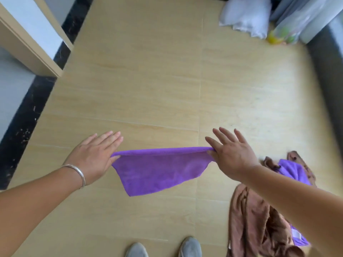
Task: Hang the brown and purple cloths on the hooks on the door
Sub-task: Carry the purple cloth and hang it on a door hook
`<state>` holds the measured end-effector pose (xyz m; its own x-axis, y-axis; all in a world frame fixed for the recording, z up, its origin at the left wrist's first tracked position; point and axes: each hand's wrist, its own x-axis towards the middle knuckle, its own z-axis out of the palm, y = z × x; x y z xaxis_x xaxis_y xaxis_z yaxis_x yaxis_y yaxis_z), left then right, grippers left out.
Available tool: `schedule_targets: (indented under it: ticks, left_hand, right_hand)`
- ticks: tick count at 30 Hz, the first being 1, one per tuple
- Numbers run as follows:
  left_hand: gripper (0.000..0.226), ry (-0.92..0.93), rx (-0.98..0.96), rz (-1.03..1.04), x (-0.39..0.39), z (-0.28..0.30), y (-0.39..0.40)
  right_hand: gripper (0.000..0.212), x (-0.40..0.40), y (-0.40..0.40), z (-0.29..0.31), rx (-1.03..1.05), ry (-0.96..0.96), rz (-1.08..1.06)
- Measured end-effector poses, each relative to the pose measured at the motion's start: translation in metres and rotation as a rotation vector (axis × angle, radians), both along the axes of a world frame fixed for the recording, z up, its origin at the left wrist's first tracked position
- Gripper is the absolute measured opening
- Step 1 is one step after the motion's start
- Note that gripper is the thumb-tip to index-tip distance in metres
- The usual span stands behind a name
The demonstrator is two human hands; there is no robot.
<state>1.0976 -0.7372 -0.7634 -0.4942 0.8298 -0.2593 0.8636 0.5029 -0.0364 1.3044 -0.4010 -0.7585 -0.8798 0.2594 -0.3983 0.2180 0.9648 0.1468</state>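
A purple cloth [159, 169] is held stretched out in the lower middle of the frame, above the tiled floor [148, 80]. The left hand [94, 158] pinches the cloth's left top corner between thumb and the side of the palm, its four fingers straight and pointing away. The right hand [230, 154] pinches the right top corner in the same way, thumb under the hem, fingers spread and straight. The top edge of the cloth runs taut between the two hands; the rest hangs slack below.

A silver bracelet [78, 173] sits on the left wrist.

At lower right, a heap of brown cloths [250, 219] lies on the floor with more purple cloths [293, 169] mixed in, partly hidden by the right forearm.

Grey shoes [190, 247] show at the bottom edge. White bags [246, 17] lie at upper right. No hooks are in view.
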Motion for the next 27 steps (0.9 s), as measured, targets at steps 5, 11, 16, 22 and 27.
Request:
schedule_targets:
  ticks: [5, 11, 16, 22, 27]
  left_hand:
    - [0.071, 0.046, 0.054, 0.053, -0.014, 0.153, 0.013]
    - [0.053, 0.074, 0.197, 0.159, -0.019, 0.338, 0.029]
    - [0.052, 0.157, 0.248, 0.229, -0.025, 0.485, 0.05]
    - [0.054, 0.334, 0.254, 0.254, -0.032, 0.655, 0.072]
    - [0.052, 0.466, 0.279, 0.251, -0.024, 0.768, 0.082]
  right_hand:
    - [0.063, -0.011, 0.018, 0.179, -0.022, 0.071, 0.0]
    - [0.057, -0.006, 0.018, 0.367, -0.021, 0.255, -0.07]
    - [0.052, -0.002, 0.019, 0.502, 0.003, 0.434, -0.133]
    - [0.05, -0.011, 0.038, 0.661, 0.068, 0.613, -0.143]
    - [0.048, -0.005, 0.051, 0.766, 0.159, 0.682, -0.105]
